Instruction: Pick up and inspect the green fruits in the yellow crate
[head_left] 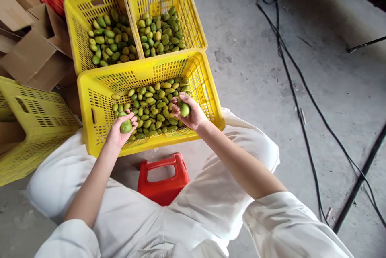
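Note:
My left hand [119, 129] is closed around a smooth green fruit [126, 126], above the left part of the front yellow crate [110, 153]. More green shows behind those fingers; whether it is a second fruit in the hand, I cannot tell. Over the crate's right part, my right hand [193, 115] grips another green fruit [183, 109], thumb on top. Below both hands, many oval green to yellow-green fruits [153, 109], like small mangoes, cover much of the crate's bottom.
Behind stand two more yellow crates, a left one [72, 37] and a right one [194, 21], both holding similar fruits. Cardboard boxes [30, 57] and another crate [45, 117] are at left. A red stool [163, 189] sits between my legs. Black cables [297, 89] cross the floor at right.

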Demonstrator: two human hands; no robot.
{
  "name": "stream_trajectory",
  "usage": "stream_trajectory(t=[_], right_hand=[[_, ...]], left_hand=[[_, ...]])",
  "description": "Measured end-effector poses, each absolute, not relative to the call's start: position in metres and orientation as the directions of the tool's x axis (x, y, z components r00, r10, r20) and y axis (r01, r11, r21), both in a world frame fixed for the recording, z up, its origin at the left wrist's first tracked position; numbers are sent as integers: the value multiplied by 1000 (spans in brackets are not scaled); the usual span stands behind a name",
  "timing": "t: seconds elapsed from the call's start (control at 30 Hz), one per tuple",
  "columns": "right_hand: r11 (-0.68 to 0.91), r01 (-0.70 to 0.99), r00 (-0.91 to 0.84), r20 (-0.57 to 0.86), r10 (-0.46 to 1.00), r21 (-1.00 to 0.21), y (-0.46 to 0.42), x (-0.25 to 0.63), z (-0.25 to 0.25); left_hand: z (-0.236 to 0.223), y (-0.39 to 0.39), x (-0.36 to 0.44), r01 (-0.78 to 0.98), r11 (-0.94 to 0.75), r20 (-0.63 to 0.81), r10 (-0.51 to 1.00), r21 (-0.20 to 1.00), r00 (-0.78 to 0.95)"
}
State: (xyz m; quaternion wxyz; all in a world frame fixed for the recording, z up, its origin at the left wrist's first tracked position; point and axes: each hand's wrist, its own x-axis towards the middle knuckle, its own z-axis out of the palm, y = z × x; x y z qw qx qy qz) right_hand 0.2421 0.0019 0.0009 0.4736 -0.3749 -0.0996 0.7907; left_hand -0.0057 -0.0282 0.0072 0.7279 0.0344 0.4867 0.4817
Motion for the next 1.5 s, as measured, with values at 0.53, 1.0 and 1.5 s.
stream_trajectory(t=[0.53, 1.0, 1.5], right_hand=[[-519, -686, -173, -578, 797, -510, 7, 244, -10], [-542, -670, -344, -435, 832, -507, -1, 241, -6], [-492, -677, -240, -468, 850, -547, 0, 238, -12]], left_hand=[[10, -27, -4, -600, 523, -635, 772, 606, 31], [9, -28, -9, -666, 540, -685, 726, 515, 58], [-3, -32, -8, -659, 452, -589, 808, 601, 17]])
